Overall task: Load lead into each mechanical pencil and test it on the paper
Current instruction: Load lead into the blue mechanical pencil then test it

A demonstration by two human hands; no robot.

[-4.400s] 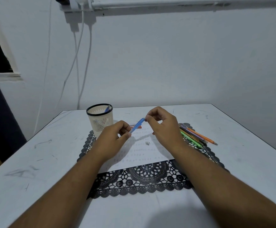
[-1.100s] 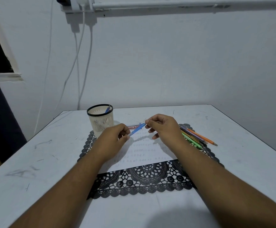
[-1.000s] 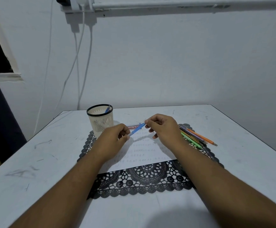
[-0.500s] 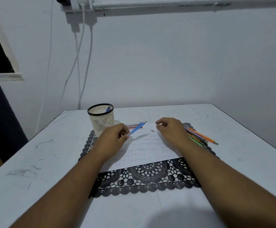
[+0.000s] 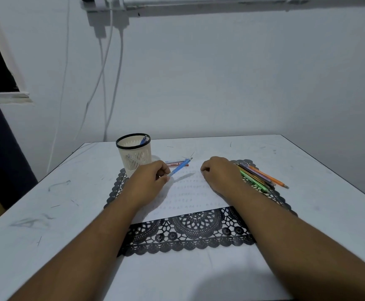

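White table [image 5: 46, 213]; left hand [image 5: 149, 181] pinches blue pencil [image 5: 180, 167]; right hand [image 5: 219, 173] curled, contents hidden.

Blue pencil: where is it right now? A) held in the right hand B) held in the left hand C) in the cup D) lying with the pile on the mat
B: the left hand pinches the blue pencil, its free end raised over the paper; the right hand rests on the paper apart from it.
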